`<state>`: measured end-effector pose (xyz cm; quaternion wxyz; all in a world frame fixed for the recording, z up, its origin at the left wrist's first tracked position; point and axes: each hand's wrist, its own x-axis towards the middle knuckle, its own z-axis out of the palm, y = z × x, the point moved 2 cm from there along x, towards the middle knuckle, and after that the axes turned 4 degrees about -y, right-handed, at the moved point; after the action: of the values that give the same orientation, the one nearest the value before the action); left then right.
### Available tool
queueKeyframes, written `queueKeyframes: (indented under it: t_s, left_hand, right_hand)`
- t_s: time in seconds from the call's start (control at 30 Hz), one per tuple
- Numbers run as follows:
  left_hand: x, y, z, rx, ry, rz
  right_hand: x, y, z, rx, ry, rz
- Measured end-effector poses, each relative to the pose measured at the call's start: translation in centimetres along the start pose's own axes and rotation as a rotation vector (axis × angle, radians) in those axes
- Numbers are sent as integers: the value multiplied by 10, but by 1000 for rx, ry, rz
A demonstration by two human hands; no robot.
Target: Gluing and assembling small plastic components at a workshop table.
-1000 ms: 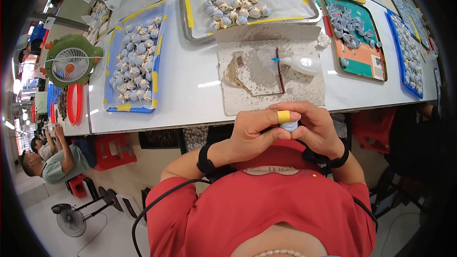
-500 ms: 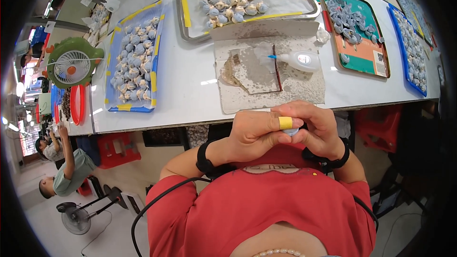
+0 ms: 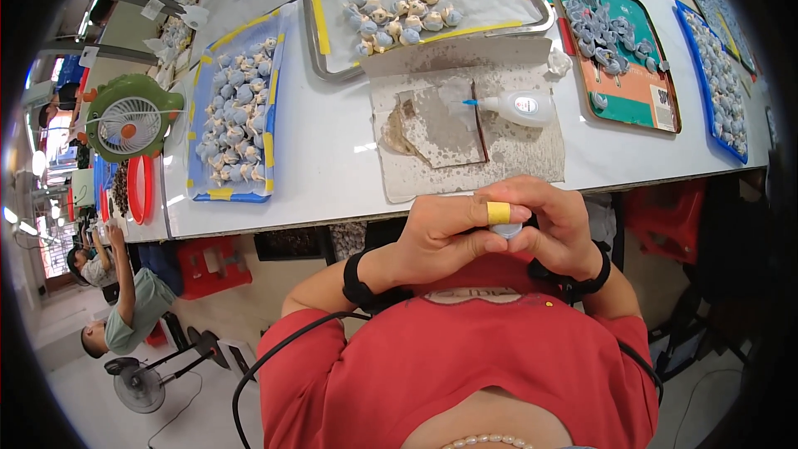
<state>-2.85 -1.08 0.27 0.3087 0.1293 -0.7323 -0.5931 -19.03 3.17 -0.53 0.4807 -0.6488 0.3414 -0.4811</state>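
Observation:
Close to my chest, just off the table's near edge, both hands meet around a small light-blue piece. My left hand pinches it between thumb and index finger, and yellow tape wraps that index finger. From the other side, my right hand closes on the same piece with its thumb and fingers. Most of the piece is hidden by the fingers. Beyond the hands lies a stained cardboard sheet bearing a thin brown-edged plate and a white squeeze bottle with a blue tip, lying on its side.
A blue tray of small blue-and-cream figures stands left; a metal tray with similar figures stands behind the cardboard. Rightward are a green-and-orange tray of grey-blue pieces and another blue tray. A green fan stands far left, with people beyond.
The view has shifted slightly, so the trays and table sit a little differently. My hands keep their grip on the light-blue piece, with barely any movement of the fingers.

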Motion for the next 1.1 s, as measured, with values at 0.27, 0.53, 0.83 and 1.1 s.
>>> queueKeyframes:
  t_s: [0.27,0.53,0.83,1.1]
  left_hand:
    - [-6,0,-1,-362,-80,-244]
    - [-8,-7,2,-478,24,-198]
    - [-10,-9,-1,-375,51,-198]
    - [-10,-11,-1,-438,102,-199]
  right_hand:
    - [-2,2,1,80,33,74]
    - [-1,6,6,294,5,163]
    - [0,5,7,344,-6,180]
    - [4,-2,5,593,-30,283]
